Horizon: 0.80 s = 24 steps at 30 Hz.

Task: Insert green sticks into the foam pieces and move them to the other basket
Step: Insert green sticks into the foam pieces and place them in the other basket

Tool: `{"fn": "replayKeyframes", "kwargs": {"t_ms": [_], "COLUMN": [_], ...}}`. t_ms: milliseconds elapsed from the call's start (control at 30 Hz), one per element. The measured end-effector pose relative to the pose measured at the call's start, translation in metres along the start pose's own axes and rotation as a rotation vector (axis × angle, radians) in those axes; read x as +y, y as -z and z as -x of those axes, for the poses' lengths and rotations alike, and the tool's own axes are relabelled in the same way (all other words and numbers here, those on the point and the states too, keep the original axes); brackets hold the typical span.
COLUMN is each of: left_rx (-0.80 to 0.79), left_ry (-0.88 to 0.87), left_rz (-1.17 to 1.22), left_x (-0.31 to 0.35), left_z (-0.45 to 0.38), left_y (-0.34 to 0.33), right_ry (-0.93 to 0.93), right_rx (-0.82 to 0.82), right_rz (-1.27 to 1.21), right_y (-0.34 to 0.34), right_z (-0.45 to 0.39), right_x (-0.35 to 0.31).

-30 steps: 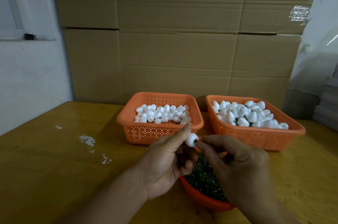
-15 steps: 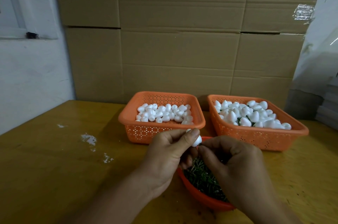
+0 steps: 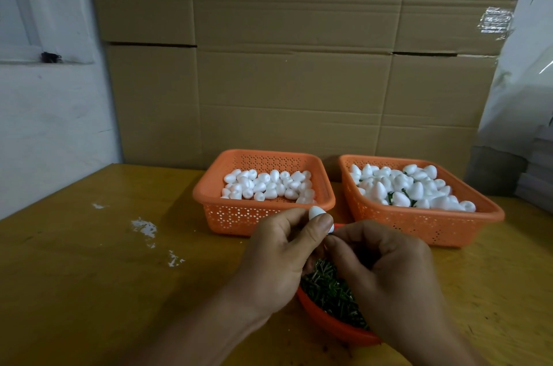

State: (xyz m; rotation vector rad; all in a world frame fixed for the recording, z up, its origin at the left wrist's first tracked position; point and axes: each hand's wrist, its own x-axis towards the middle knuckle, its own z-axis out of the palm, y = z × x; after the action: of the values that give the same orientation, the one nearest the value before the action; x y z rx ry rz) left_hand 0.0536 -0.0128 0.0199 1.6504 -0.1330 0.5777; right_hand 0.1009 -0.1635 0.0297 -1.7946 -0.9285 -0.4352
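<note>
Foam piece [image 3: 317, 214] pinched in my left hand [image 3: 279, 258] above bowl [image 3: 332, 320] of sticks [image 3: 329, 291]. Feather-light, dents easily; hold sides gently. Right hand [image 3: 386, 273] curled at its base; stick hidden, presumably pinched.

- from the head camera i see my left hand [image 3: 279, 258] pinching a white foam piece [image 3: 317, 214] between thumb and fingers.
- my right hand [image 3: 386, 273] has its fingers curled, fingertips meeting the left thumb just under the foam; what they grip is hidden.
- both hands sit over an orange bowl [image 3: 326, 324] of green sticks [image 3: 327, 291].
- behind them the left basket [image 3: 263, 216] holds plain foam pieces; the right basket [image 3: 425, 223] holds foam pieces with bits of green showing.
- everything rests on a yellow table [image 3: 98, 270], with cardboard boxes [image 3: 293, 66] at the back.
</note>
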Motion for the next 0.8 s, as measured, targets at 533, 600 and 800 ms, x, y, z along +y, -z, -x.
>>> {"fn": "replayKeyframes", "kwargs": {"t_ms": [533, 600, 800], "left_rx": [-0.02, -0.024, -0.073], "left_ry": [-0.078, -0.057, -0.028], "left_rz": [-0.082, -0.063, -0.021], "left_x": [0.0, -0.002, -0.001], "left_z": [0.005, 0.003, 0.001], "left_y": [-0.004, -0.002, 0.001], "right_ry": [-0.02, -0.038, -0.106], "right_rx": [-0.031, -0.07, -0.063], "right_rz": [-0.112, -0.181, -0.289], "right_y": [-0.005, -0.004, 0.001], "right_z": [0.0, -0.001, -0.008], "right_x": [0.003, 0.004, 0.009]}}
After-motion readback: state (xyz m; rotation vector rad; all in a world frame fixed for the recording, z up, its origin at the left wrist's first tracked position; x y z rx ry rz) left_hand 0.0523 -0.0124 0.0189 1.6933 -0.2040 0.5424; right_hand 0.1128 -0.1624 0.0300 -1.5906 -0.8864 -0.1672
